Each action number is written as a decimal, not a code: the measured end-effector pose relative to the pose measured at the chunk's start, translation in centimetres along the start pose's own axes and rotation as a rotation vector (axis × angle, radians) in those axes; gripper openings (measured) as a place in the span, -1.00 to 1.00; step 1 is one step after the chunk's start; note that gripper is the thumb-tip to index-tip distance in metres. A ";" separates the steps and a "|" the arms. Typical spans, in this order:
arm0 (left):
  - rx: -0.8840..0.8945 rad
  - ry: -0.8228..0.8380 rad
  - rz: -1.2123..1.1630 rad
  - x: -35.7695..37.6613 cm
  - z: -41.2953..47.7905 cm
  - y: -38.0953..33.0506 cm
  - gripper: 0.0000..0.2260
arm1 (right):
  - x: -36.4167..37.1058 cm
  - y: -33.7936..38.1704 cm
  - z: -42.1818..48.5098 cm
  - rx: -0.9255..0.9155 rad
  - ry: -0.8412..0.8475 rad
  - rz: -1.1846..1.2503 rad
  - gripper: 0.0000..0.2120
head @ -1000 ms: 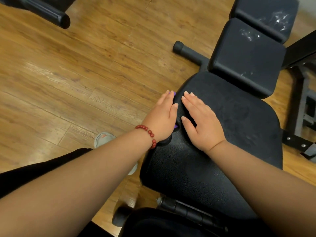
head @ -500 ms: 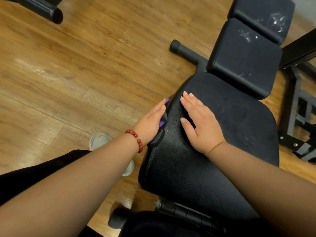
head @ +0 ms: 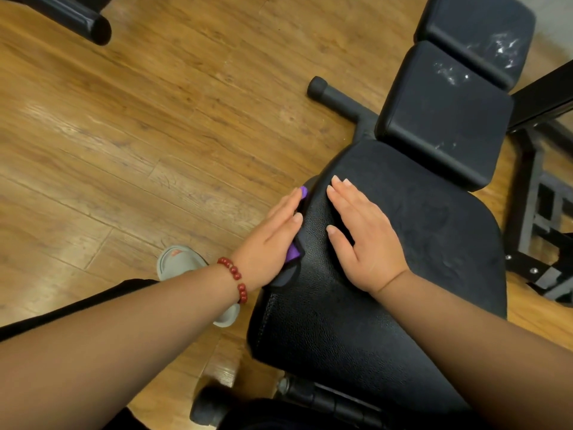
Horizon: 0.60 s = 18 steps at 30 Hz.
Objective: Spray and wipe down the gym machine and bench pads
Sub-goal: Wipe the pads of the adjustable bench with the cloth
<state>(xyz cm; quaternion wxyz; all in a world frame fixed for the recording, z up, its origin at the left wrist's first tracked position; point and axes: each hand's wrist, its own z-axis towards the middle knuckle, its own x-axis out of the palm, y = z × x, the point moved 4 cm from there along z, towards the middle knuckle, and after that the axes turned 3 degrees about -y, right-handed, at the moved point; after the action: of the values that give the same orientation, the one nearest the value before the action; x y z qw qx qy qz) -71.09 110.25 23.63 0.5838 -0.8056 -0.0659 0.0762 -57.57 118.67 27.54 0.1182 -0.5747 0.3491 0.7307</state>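
Observation:
A black padded bench seat (head: 418, 243) fills the middle right of the head view. My left hand (head: 269, 237), fingers straight, presses a purple and black cloth (head: 294, 252) against the seat's left side edge. Only small purple bits of the cloth show past my fingers. My right hand (head: 362, 234) lies flat on top of the seat, fingers straight, just right of the left hand. Beyond the seat, two smaller black pads, the nearer pad (head: 443, 119) and the farther pad (head: 477, 29), carry white spray flecks.
Wooden plank floor (head: 155, 135) spreads to the left. A black frame foot (head: 335, 94) sticks out near the pads. A dark metal rack frame (head: 539, 212) stands at the right. My grey slipper (head: 183, 262) is by the seat; a black tube (head: 77, 20) lies top left.
My left hand slid from the top of the seat down onto its left side edge with the cloth, then shifted slightly forward along it. My right hand stayed flat on the seat.

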 end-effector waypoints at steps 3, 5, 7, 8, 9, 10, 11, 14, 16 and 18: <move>0.073 0.002 0.167 0.2 1.4 -1.6 -0.58 | 0.1 -0.1 -0.1 0.041 0.002 0.009 -0.43; 0.051 0.030 0.247 0.5 3.5 -2.7 -0.58 | 0.0 -0.3 0.0 0.079 -0.005 0.009 -0.39; 0.014 0.031 0.288 0.9 5.3 -3.7 -0.57 | 0.0 -0.5 0.1 0.094 -0.008 0.007 -0.37; 0.010 0.016 0.306 1.0 5.5 -3.9 -0.57 | 0.0 -0.6 0.1 0.095 -0.004 0.020 -0.37; 0.017 0.003 0.322 1.1 5.3 -4.0 -0.57 | -0.1 -0.7 0.1 0.093 0.002 0.044 -0.37; 0.033 -0.007 0.336 1.2 4.7 -3.9 -0.57 | -0.2 -0.9 0.1 0.091 0.011 0.074 -0.38; 0.053 -0.008 0.355 1.3 3.9 -3.7 -0.56 | -0.5 -1.1 0.1 0.088 0.022 0.103 -0.38; 0.079 -0.004 0.410 1.2 2.3 -3.1 -0.53 | -1.7 -2.2 0.9 0.042 0.081 0.077 -0.37; 0.051 0.000 0.416 1.2 3.0 -3.3 -0.54 | -2.0 -3.1 1.6 -0.002 0.129 -0.015 -0.35; 0.033 0.011 0.430 1.3 4.4 -3.8 -0.55 | -1.7 -3.6 2.0 -0.052 0.134 -0.077 -0.35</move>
<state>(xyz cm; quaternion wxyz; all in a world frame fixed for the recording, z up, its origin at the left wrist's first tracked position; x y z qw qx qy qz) -70.78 115.74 25.83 0.5677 -0.7918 0.1118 0.1955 -56.51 122.98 27.97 0.1077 -0.6381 0.3146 0.6945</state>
